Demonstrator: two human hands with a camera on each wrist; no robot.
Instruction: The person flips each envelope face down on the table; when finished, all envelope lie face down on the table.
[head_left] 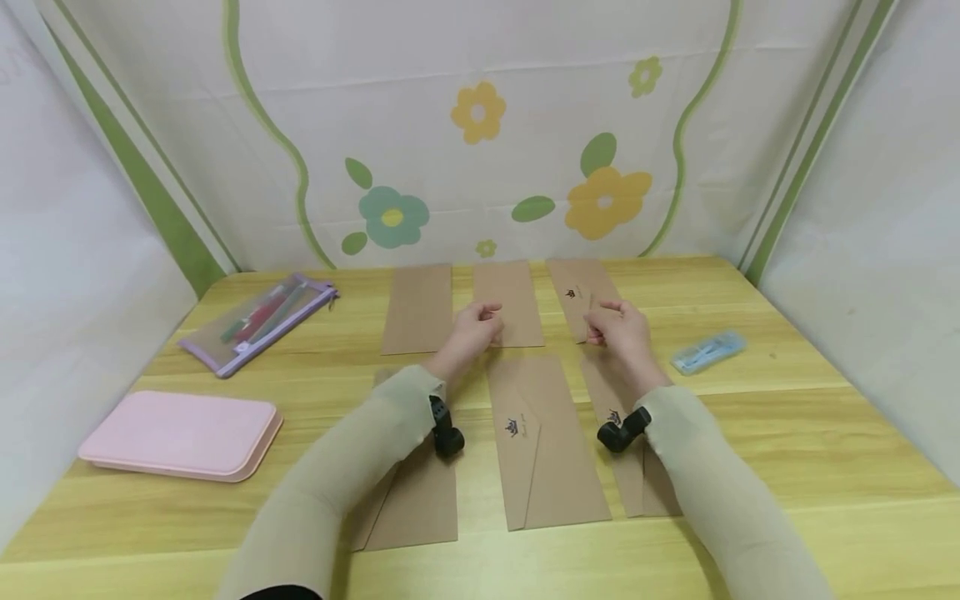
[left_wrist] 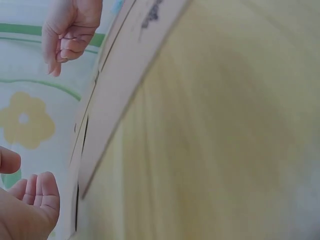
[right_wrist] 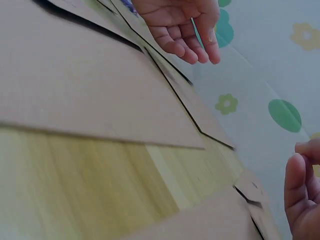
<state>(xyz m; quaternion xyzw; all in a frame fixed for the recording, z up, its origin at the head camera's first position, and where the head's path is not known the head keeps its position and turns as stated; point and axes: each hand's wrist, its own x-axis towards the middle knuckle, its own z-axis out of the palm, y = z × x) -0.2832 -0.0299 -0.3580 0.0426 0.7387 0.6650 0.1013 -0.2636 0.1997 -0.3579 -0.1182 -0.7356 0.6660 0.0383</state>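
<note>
My left hand (head_left: 477,327) is over the far-middle kraft-paper envelope (head_left: 517,292), its fingers loosely bent and holding nothing. In the left wrist view this left hand (left_wrist: 30,210) shows a gap between thumb and fingers. My right hand (head_left: 621,332) is at the lower part of the far-right envelope (head_left: 581,283), which bears a dark crown print. Thumb and forefinger of the right hand (right_wrist: 305,192) come close together in the right wrist view, with nothing visible between them. Nearer lie the front-left envelope (head_left: 423,500), the front-middle envelope (head_left: 562,454) and the front-right envelope (head_left: 626,467), partly under my forearms.
A far-left envelope (head_left: 417,310) lies beside the far-middle one. On the left are a purple-edged zip pouch (head_left: 262,321) with pens and a pink case (head_left: 183,433). A small light-blue case (head_left: 708,352) lies on the right. A flowered cloth (head_left: 480,183) hangs behind the table.
</note>
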